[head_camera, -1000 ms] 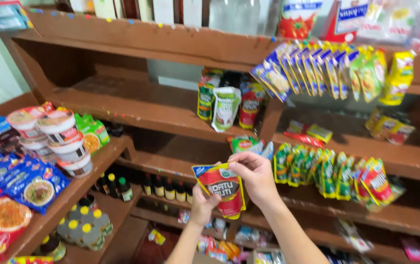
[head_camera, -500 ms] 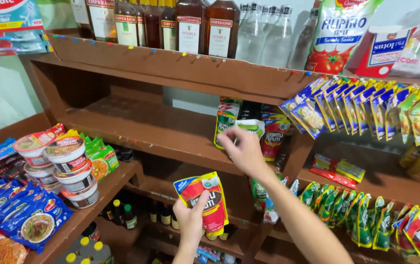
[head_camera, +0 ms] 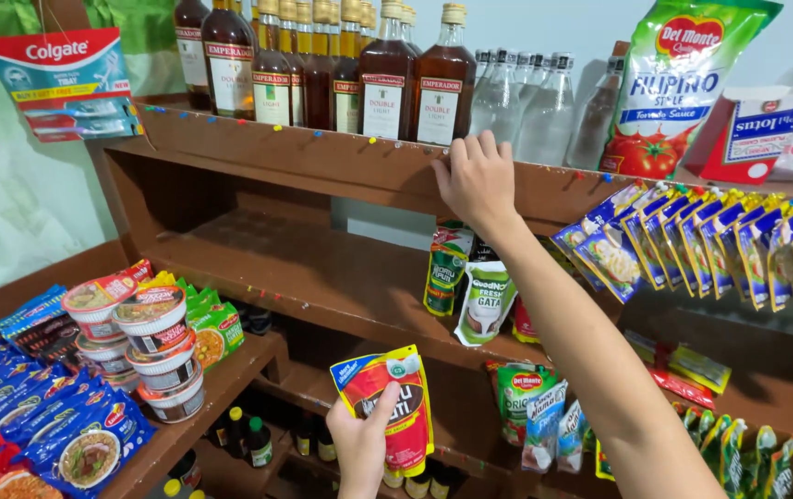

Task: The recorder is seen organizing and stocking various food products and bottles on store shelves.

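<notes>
Left hand (head_camera: 359, 442) fingers (head_camera: 383, 404) wrap the red pouch's (head_camera: 387, 407) left edge.

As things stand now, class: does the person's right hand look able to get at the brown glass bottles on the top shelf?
Probably yes. The right hand rests on the top shelf's front edge, just below the brown bottles, and nothing stands between them. The left hand holds a red pouch lower down.
</notes>
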